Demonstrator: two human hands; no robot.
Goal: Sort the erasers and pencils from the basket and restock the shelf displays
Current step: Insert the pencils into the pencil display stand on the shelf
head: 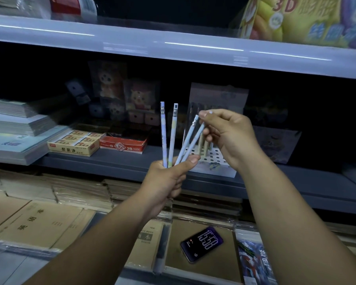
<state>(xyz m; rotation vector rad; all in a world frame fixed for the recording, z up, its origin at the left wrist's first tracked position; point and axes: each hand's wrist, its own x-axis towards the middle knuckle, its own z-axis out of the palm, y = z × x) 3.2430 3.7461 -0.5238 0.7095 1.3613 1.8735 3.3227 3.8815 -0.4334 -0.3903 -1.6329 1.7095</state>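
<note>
My left hand [169, 179] grips the lower ends of several pale blue pencils [171, 138], which fan upward with their eraser ends on top. My right hand [226, 132] pinches the top of the rightmost pencil [193, 140] in the fan. Behind the hands, on the dark middle shelf [115, 161], stands a white perforated pencil holder [212, 159] with a few pencils in it. Left of it sit a yellow box of erasers [73, 144] and a red 2B pencil box [123, 144]. No basket is in sight.
Stacked notebooks [12, 128] fill the shelf's left end. Brown exercise books [39, 223] and a phone [201, 244] showing 15:58 lie on the lower display. Packaged cards stand at the shelf's back. A colourful 3D pack [300, 19] sits on the upper shelf.
</note>
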